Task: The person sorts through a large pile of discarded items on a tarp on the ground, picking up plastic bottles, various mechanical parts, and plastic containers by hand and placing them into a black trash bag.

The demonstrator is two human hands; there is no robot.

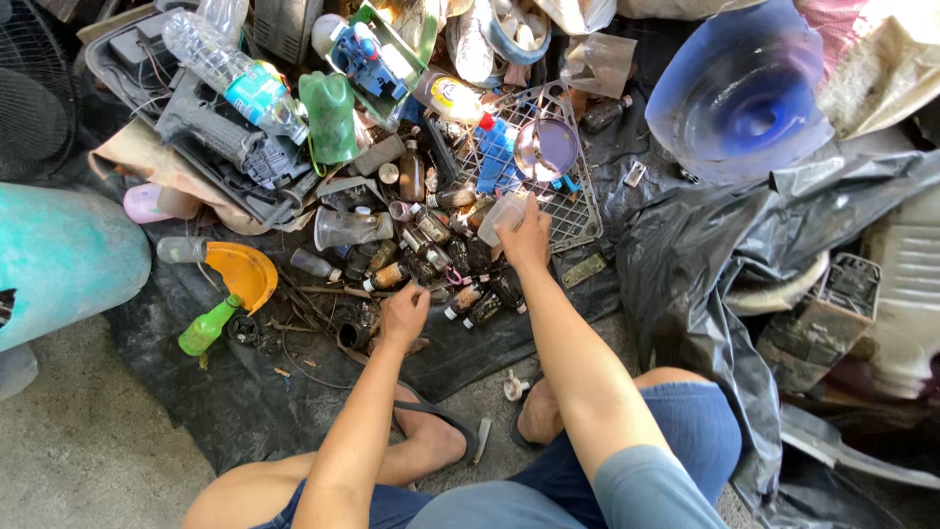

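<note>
One blue plastic tub (741,93) is seen at the far right edge of the black sheet (225,392), one wire rack (573,211) near its middle, and one orange dish (245,274) toward its left edge. About a dozen small brown bottles (460,279) are clustered mid-sheet. The right hand (526,238), arm stretched forward, is closed around one clear plastic cup (501,217) beside the rack. The left hand (403,313) is lowered onto the bottles, fingers curled; whether anything is gripped cannot be told.
</note>
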